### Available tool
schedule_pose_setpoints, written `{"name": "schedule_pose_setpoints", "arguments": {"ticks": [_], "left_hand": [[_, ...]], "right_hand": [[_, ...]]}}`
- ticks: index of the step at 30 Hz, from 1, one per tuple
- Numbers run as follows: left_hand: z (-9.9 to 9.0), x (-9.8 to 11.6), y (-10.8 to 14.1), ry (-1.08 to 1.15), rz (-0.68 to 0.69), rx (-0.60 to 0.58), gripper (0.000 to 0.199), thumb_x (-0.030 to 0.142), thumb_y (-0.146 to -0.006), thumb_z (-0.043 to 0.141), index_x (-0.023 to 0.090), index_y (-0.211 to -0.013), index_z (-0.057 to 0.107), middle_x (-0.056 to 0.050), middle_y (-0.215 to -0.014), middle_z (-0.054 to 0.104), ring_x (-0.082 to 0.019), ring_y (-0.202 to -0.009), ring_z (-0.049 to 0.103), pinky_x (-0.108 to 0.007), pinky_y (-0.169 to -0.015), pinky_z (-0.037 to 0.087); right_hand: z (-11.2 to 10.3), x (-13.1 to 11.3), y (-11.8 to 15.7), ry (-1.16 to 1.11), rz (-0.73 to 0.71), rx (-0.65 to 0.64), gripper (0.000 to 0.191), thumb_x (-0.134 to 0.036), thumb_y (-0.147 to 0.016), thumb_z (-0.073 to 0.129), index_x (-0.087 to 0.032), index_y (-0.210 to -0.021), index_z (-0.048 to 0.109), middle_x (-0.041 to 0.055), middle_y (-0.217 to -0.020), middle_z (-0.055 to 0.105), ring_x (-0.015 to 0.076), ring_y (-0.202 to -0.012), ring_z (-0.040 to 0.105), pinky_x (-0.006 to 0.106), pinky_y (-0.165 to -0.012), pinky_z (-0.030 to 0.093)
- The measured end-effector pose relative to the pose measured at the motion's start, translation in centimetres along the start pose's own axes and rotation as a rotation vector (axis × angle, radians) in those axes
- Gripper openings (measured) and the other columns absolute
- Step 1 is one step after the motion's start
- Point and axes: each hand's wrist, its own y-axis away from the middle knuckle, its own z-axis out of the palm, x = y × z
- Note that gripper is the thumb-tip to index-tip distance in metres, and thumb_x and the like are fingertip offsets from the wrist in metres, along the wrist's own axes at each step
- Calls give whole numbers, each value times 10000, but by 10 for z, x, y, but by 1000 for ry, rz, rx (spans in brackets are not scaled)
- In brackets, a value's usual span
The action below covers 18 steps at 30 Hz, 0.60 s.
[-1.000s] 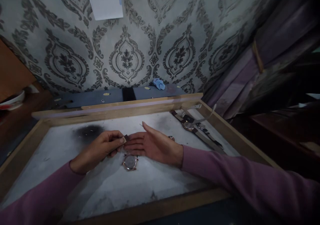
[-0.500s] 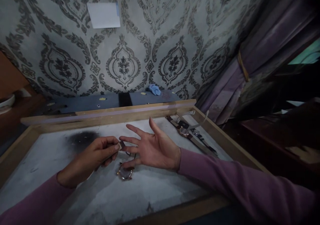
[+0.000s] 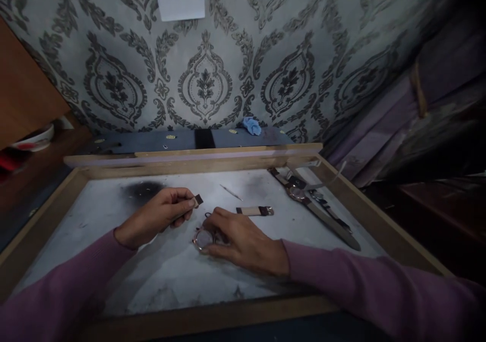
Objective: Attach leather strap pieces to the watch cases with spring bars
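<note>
The watch case (image 3: 204, 238) is partly hidden from view.

Blue crumpled cloth (image 3: 251, 126) below patterned wallpaper (image 3: 205, 81); purple curtain (image 3: 398, 109) alongside.

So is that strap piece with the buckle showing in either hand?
No, the buckled strap piece lies on the white surface beyond the right hand, and neither hand touches it.

Left hand (image 3: 161, 215), centre-left, thumb and fingers pinched together; right hand (image 3: 243, 238), centre, palm down, fingers curled, thumb extended leftward.
</note>
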Motion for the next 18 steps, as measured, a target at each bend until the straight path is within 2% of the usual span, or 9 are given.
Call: {"name": "schedule_pose_setpoints", "arguments": {"ticks": [3,6,9,14,16,18], "left_hand": [[-1,-3,-1,-10,13,-13,232,372,-773,605,153,-738,537,53,-580,490,-54,-453,372,-193,-410,214],[-3,-7,-3,-23,28,-21,239,380,-781,604,151,-751,541,53,-590,496,-54,-460,375,-188,-418,228],[-3,-9,-4,-42,14,-19,250,393,-785,598,150,-760,542,56,-586,487,-57,-461,375,-188,-416,223],[-1,-13,-7,-95,-6,-28,269,412,-785,584,150,-747,536,61,-562,473,-59,-445,367,-192,-423,237],[-1,-15,-8,-98,6,-42,280,423,-780,585,149,-743,539,58,-563,478,-63,-448,378,-196,-430,253],[-1,-18,-9,-105,18,-56,290,436,-777,582,151,-745,544,55,-564,485,-66,-445,385,-200,-430,261]], "right_hand": [[3,-8,2,195,-23,-64,375,-435,-804,663,-139,-1015,570,74,-993,580,185,-779,547,292,-618,402],[8,-7,3,275,-44,-40,253,-336,-841,606,-142,-997,564,67,-975,578,180,-778,546,288,-609,391],[9,-3,3,320,-14,-15,212,-318,-837,593,-146,-954,553,58,-927,585,174,-742,538,282,-590,365],[0,2,4,386,96,3,225,-348,-831,607,-149,-924,560,63,-897,605,181,-717,556,280,-595,353],[-6,2,5,377,110,3,291,-403,-808,640,-146,-928,574,71,-900,618,187,-721,569,274,-594,353],[-15,3,4,345,112,56,352,-453,-799,646,-143,-955,590,80,-906,633,188,-723,580,267,-601,357]]}}
